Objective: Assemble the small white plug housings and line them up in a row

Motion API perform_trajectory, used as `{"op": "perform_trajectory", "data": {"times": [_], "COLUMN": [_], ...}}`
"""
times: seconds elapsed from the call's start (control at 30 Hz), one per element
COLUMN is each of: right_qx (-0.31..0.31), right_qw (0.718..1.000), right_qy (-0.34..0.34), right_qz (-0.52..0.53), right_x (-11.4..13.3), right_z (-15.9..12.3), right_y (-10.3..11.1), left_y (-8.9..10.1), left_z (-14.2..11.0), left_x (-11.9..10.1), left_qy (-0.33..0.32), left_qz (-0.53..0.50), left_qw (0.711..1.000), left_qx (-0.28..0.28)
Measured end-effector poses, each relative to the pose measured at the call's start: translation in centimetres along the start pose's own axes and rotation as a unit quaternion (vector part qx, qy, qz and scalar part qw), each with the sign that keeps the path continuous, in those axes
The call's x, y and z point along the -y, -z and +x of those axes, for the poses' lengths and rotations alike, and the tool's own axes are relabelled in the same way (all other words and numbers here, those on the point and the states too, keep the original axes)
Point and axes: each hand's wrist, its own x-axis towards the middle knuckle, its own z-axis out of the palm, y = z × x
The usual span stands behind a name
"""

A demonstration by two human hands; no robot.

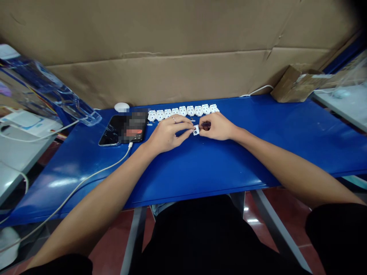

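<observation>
Between my two hands, just above the blue table, is a small white plastic part (196,130) with a dark round spot on its face. My left hand (172,131), a ring on one finger, pinches the part's left side with thumb and fingertips. On its right side, my right hand (216,126) is closed with its fingertips at the part. A dark, short object (206,124) shows inside the curled right fingers; its kind is unclear. Behind the hands a row of several similar white plastic pieces (182,111) lies along the table's back edge, partly covered by my fingers.
Two phones (110,131) lie at the left of the blue table (195,172), with a white cable (94,172) running across. A white rounded case (122,107) sits behind them. A clear plastic bottle (69,97) leans at far left. A cardboard box (295,84) stands at back right.
</observation>
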Motion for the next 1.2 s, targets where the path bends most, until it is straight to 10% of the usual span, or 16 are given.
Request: {"op": "perform_trajectory", "data": {"times": [0.9, 1.2], "right_qx": [-0.011, -0.008], "right_qw": [0.998, 0.997], "right_qy": [-0.021, -0.023], "right_qz": [-0.061, -0.073], "right_x": [0.7, 0.7], "right_z": [-0.2, -0.3], "right_y": [0.1, -0.2], "left_y": [-0.3, 1.4], "left_z": [-0.3, 0.2], "left_x": [0.0, 0.5], "left_qy": [0.099, -0.002], "left_qz": [0.021, 0.139], "left_qw": [0.993, 0.978], "left_qx": [0.054, 0.153]}}
